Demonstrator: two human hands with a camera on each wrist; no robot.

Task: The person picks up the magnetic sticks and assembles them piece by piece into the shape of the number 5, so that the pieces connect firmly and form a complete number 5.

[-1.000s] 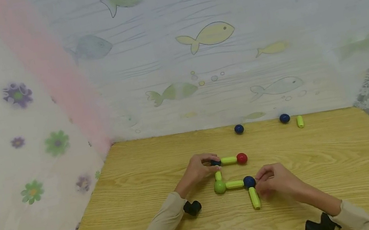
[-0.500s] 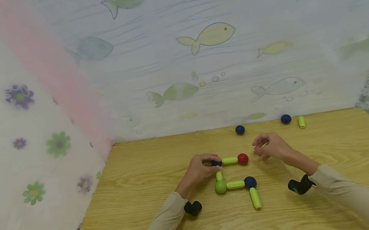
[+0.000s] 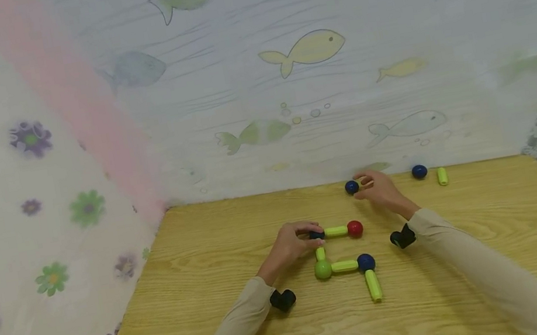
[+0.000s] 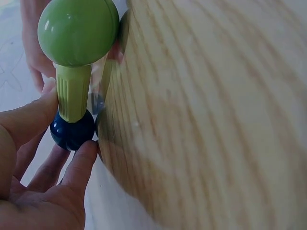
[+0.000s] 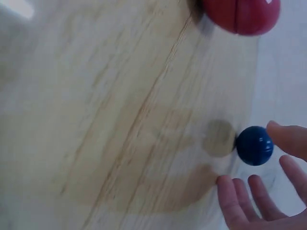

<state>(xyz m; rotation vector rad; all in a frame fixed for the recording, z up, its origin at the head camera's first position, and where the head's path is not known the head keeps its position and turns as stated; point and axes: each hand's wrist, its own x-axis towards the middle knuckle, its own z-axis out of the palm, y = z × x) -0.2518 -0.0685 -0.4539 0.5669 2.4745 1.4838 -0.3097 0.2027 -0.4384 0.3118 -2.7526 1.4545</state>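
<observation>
My left hand [image 3: 288, 248] holds a dark blue ball [image 4: 72, 133] at the back left corner of a construction of balls and yellow-green rods. One rod [image 3: 336, 231] runs from it to a red ball [image 3: 355, 229]; another [image 4: 73, 91] leads to a green ball [image 4: 79, 31]. From the green ball a rod [image 3: 345, 266] reaches a blue ball [image 3: 366, 262], where a further rod [image 3: 374, 286] points toward the front. At the back, my right hand [image 3: 380, 191] has its thumb and fingers spread beside a loose blue ball [image 5: 254, 145], with a gap showing in the right wrist view.
A second loose blue ball [image 3: 419, 171] and a short yellow-green rod [image 3: 442, 176] lie at the back right of the wooden table [image 3: 197, 250]. A wall [image 3: 235, 96] with painted fish rises behind the table's back edge.
My right hand has moved from beside the construction's front blue ball, back past the red ball, to the loose blue ball. The left hand has stayed on its ball.
</observation>
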